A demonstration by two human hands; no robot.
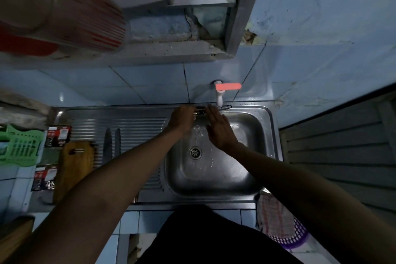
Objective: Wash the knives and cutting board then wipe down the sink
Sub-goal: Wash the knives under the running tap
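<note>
Head view, knife (200,111) between left hand (182,119), right hand (220,130)

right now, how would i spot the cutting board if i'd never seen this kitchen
Find the steel sink; its ribbed draining side runs left. At that side's left edge lies the cutting board, beside two knives. It alone is tan wood with a handle slot.
</note>
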